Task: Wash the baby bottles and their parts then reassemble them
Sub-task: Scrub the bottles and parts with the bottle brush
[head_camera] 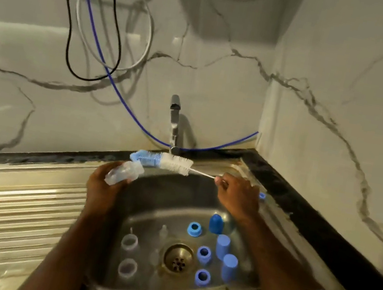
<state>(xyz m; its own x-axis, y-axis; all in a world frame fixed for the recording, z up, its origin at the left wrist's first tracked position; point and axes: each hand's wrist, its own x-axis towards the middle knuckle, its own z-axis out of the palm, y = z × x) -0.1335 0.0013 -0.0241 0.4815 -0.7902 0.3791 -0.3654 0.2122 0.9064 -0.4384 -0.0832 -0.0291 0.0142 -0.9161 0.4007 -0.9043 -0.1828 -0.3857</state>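
We find no text, label, brand, number or sign that we can read anywhere in this view
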